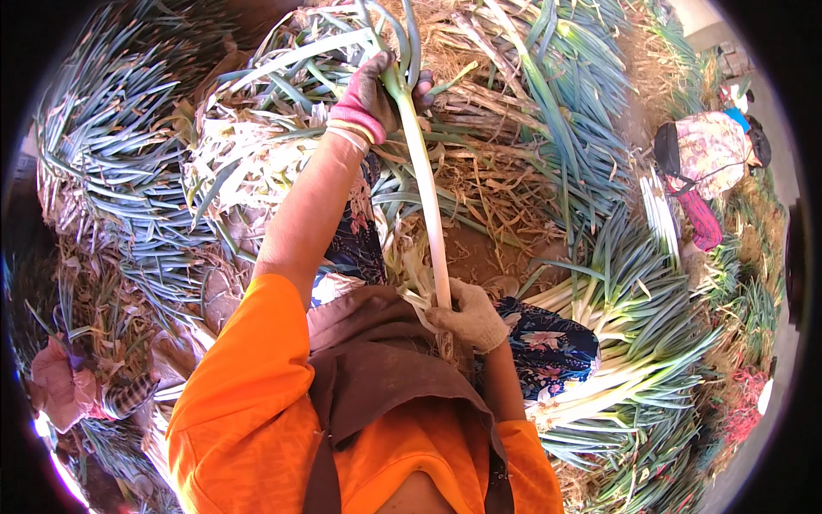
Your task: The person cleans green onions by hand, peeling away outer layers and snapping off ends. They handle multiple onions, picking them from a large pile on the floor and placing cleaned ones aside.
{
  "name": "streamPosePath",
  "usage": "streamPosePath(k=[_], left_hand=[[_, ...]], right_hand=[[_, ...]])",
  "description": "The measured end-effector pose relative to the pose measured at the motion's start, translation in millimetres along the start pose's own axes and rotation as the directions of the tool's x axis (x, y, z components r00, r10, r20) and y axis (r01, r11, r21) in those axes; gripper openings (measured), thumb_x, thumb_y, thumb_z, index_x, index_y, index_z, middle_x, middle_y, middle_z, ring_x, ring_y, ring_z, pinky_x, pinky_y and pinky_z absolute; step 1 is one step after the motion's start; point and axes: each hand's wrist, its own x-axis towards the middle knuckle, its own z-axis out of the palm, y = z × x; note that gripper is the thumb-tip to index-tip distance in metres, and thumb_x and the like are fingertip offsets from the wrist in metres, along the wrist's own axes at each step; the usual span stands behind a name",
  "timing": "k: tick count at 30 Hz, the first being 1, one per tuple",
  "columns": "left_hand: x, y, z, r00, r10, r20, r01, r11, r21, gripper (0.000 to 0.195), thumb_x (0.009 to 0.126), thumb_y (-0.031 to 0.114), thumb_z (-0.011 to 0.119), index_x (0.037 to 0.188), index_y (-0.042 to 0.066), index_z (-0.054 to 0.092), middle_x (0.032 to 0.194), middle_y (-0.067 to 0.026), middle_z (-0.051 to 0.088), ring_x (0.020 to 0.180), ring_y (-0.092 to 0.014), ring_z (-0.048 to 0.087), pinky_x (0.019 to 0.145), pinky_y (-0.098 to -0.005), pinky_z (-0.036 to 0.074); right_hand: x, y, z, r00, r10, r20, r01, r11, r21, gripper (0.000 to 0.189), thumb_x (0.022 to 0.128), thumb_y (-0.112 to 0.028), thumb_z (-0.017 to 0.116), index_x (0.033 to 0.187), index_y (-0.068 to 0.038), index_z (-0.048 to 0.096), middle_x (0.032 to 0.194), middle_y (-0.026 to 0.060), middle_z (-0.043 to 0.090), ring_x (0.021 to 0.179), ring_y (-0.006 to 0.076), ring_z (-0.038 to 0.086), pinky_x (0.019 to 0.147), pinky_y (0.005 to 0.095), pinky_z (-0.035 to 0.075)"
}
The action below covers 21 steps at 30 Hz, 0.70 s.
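A long green onion with a white shank stretches between my two gloved hands, its root end towards my lap. My left hand, in a pink and dark work glove, grips it where the green leaves branch. Around the lower shank, close to the roots, my right hand is closed in a pale knit glove. Loose outer skin hangs beside the shank near the right hand. Below it lies my brown apron. Peeled green onions with white shanks are heaped to the right of my knee.
Stripped leaves and skins pile up ahead on the left. Unpeeled green onions with dry stalks lie ahead, and a large stack stands at left. One person is at far right, another at lower left. Red ties lie at right.
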Motion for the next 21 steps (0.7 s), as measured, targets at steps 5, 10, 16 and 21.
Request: streamPosePath(k=[5, 10, 16, 21], left_hand=[[-15.4, -17.4, 17.7, 0.999, -0.005, -0.041, 0.014, 0.973, 0.23, 0.045, 0.094, 0.038, 0.052, 0.126, 0.008, 0.045, 0.115, -0.0222, 0.062, 0.092, -0.032, 0.066, 0.085, -0.0517, 0.054], [-15.1, -34.6, 39.4, 0.997, 0.04, -0.068, -0.016, 0.947, 0.32, 0.038, 0.092, 0.036, 0.061, 0.117, 0.009, 0.052, 0.103, -0.0132, 0.063, 0.083, -0.025, 0.065, 0.081, -0.0428, 0.055], [1.9, -51.2, 26.8, 0.941, 0.287, -0.178, -0.128, 0.79, 0.6, 0.036, 0.091, 0.035, 0.062, 0.107, 0.003, 0.058, 0.091, -0.0084, 0.064, 0.078, -0.02, 0.063, 0.075, -0.0353, 0.053], [-23.3, -35.9, 61.7, 0.935, 0.004, -0.355, 0.002, 1.0, 0.017, 0.044, 0.093, 0.047, 0.054, 0.113, 0.008, 0.055, 0.099, -0.0114, 0.064, 0.085, -0.028, 0.063, 0.08, -0.0467, 0.053]], right_hand=[[52.5, -33.0, -22.8, 0.932, -0.258, -0.255, 0.101, 0.86, -0.501, 0.034, 0.078, -0.033, 0.072, 0.084, -0.001, 0.06, 0.068, 0.0084, 0.057, 0.064, 0.0219, 0.059, 0.061, 0.0335, 0.049], [140.2, -80.9, -40.2, 0.603, -0.646, -0.468, 0.217, 0.697, -0.683, 0.049, 0.075, -0.039, 0.076, 0.101, -0.002, 0.059, 0.093, 0.0164, 0.063, 0.083, 0.0331, 0.065, 0.072, 0.0411, 0.052], [192.2, -121.6, -59.4, 0.78, -0.439, -0.446, -0.065, 0.653, -0.755, 0.046, 0.081, -0.045, 0.066, 0.099, -0.003, 0.057, 0.085, 0.0207, 0.065, 0.08, 0.0397, 0.064, 0.07, 0.0471, 0.051], [197.7, -101.4, -55.9, 0.61, -0.653, -0.45, 0.228, 0.688, -0.689, 0.032, 0.085, -0.035, 0.065, 0.089, -0.004, 0.058, 0.075, 0.0194, 0.063, 0.072, 0.0388, 0.063, 0.065, 0.0464, 0.049]])
